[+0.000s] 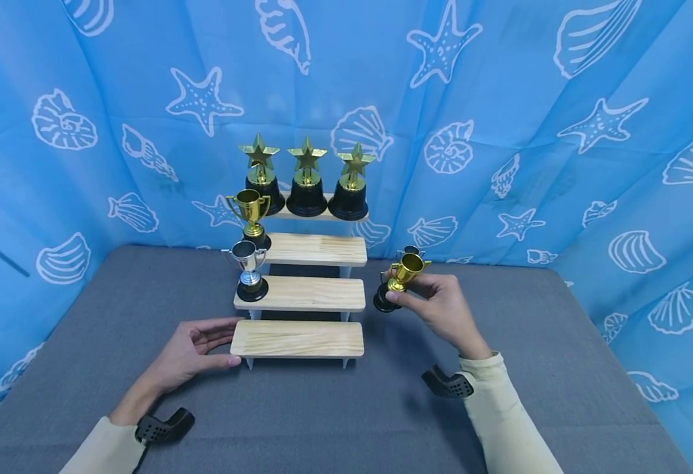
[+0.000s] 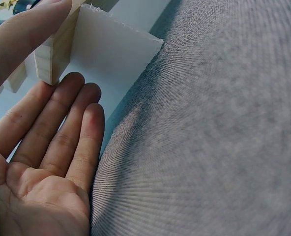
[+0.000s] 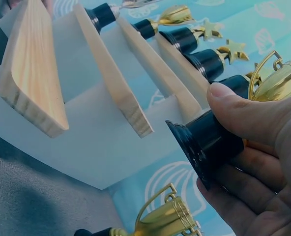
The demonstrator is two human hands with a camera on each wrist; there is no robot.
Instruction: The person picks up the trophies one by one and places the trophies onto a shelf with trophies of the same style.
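A small gold trophy cup (image 1: 409,267) with a black base is in my right hand (image 1: 441,304), thumb on one side of the base and fingers on the other. It is held tilted to the right of a wooden step stand (image 1: 296,338). My left hand (image 1: 183,352) is at the left end of the lowest step, fingers extended and thumb by the front corner. On the stand's left side, a silver trophy cup (image 1: 248,262) occupies the second step and a gold trophy cup (image 1: 251,209) the third. Star trophies (image 1: 307,178) line the top step.
Another gold trophy (image 3: 165,216) stands beyond my right hand, mostly hidden behind the held one in the head view. Grey cloth (image 1: 323,421) covers the table. A blue curtain (image 1: 500,131) with white shells and starfish hangs behind and at the sides.
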